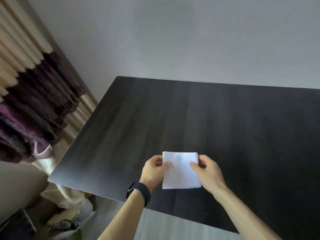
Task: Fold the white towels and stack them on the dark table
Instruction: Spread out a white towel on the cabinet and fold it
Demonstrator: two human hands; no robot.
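Head view: you look down at a dark wood-grain desk (190, 115) that fills the middle and right of the frame, with its far edge against a pale grey wall (173, 32).

You hold one folded white towel (181, 172) over the near part of the desk. It is a flat piece, close to square, so it has no clear long axis. Its top edge points away from you toward the wall, and its bottom edge points back toward you. The bottom edge tilts slightly, with the right corner a little nearer to you. You cannot tell whether the towel touches the desk surface.

Your left grip (154, 168) grasps the towel's left edge, with the thumb (167, 164) lying on the top face and the fingers curled behind. Your right grip (206, 170) grasps the right edge the same way, with its thumb (194, 165) on the top face. Both grips pinch the upper half of the side edges. The towel spans the space between them, and its lower half extends past them toward you.

A dark band (138, 194) circles your left wrist. To the left hangs a pleated curtain (34, 101), beige above and dark purple below. Cloth and a bag with lettering (69, 226) lie on the floor at lower left.
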